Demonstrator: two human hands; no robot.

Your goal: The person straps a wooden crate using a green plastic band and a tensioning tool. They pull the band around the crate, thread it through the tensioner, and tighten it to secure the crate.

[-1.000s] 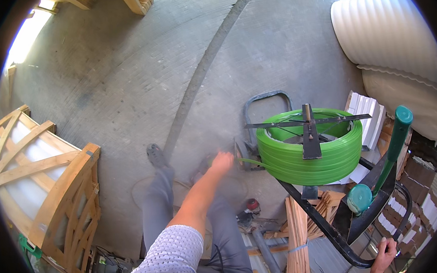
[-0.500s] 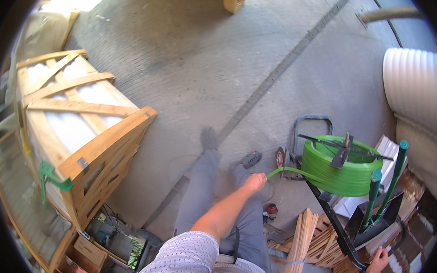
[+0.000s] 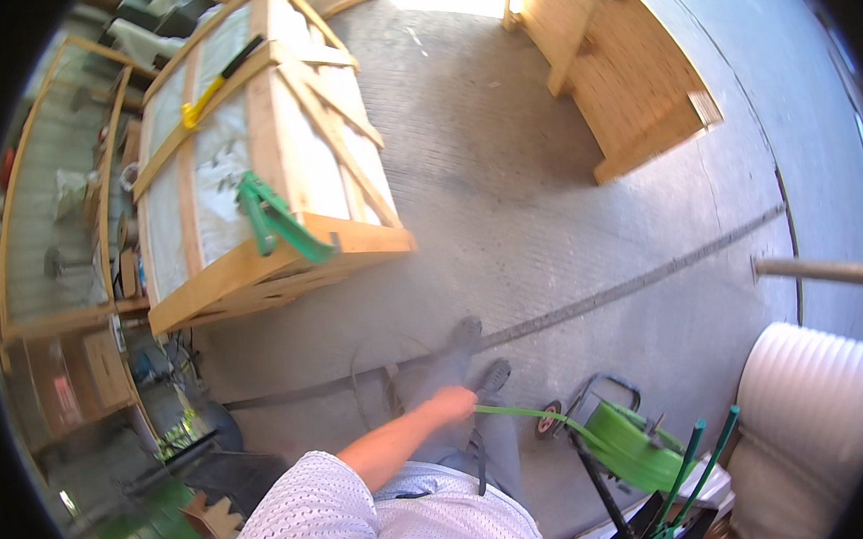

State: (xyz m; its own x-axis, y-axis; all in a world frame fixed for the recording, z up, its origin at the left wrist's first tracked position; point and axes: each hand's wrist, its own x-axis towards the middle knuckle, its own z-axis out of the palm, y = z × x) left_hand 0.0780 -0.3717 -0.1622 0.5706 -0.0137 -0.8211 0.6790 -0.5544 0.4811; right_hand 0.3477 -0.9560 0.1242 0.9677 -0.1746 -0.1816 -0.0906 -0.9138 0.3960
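Observation:
My left hand (image 3: 450, 405) is closed round a green strap (image 3: 519, 410), in front of my legs. The strap runs right from my fist to a coil of green strapping (image 3: 632, 447) on a black-framed cart (image 3: 603, 484). Two green handles (image 3: 690, 456) stick up from the cart beside the coil. My right hand is out of view. A wooden crate (image 3: 283, 264) with white wrapping inside stands ahead on the left. On its near edge rests a green tool (image 3: 275, 220), and farther back lies a yellow-and-black tool (image 3: 218, 88).
A wooden plywood structure (image 3: 627, 70) stands at the far right. Past the cart is a big white foam roll (image 3: 805, 400). Boxes (image 3: 83, 380) and a wood-framed panel (image 3: 51, 194) line the left side. A dark groove (image 3: 630, 282) crosses the concrete floor.
The view has swung left, bringing more of the crate and the plywood structure in. My left hand has drawn the strap farther left from the coil. My right hand has left the view.

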